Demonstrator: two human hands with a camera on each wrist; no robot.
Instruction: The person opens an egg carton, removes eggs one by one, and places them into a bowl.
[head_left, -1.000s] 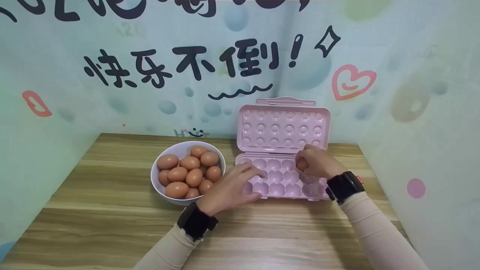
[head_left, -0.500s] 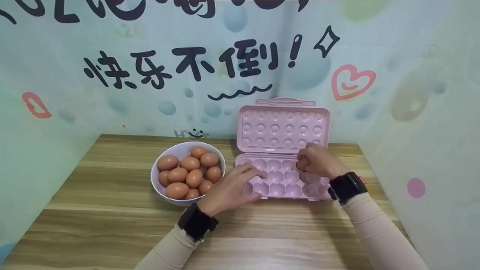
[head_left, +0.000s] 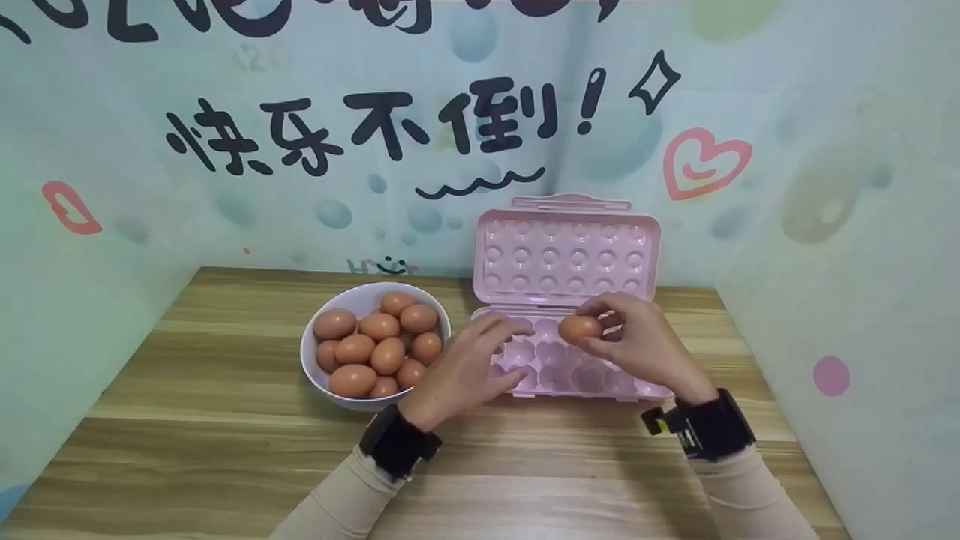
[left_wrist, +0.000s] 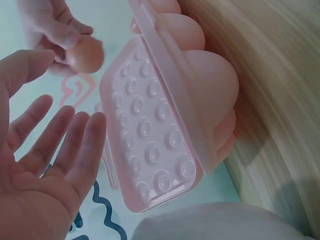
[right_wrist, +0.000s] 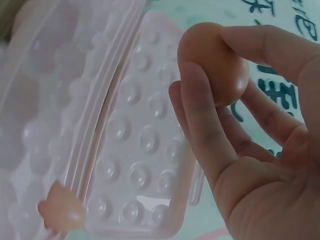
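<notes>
One egg (head_left: 579, 328) pinched between thumb and fingertips of the right hand (head_left: 637, 346), raised just above the middle cups of the pink egg tray (head_left: 559, 373), right of frame centre. Gripped at the tips rather than in the palm, probably to leave the underside free and let the shell be steered toward a cup; thumb curled over one end, fingers round the other, as the right wrist view confirms (right_wrist: 212, 62).

Left hand (head_left: 469, 369) spread flat, fingers straight and relaxed, holding nothing, lying on or just over the near left corner of the tray; probably steadying the light plastic against sliding, though actual contact hard to make out. Same hand in the left wrist view (left_wrist: 47, 150) plainly open-palmed, with the egg (left_wrist: 85, 54) just beyond the fingertips.

Tray lid (head_left: 566, 251) propped upright against the back wall, above centre of frame, likely to keep every cup reachable.

Counted: two hands, two black wrist bands, one tray, one lid, one white bowl (head_left: 315, 371). About ten brown eggs (head_left: 379, 349) heaped in the bowl, left of the tray and just beside it; some partly hidden, so count not firm. No egg seated in any visible cup, though several covered by the hands. All resting on a wooden table (head_left: 187, 442).
</notes>
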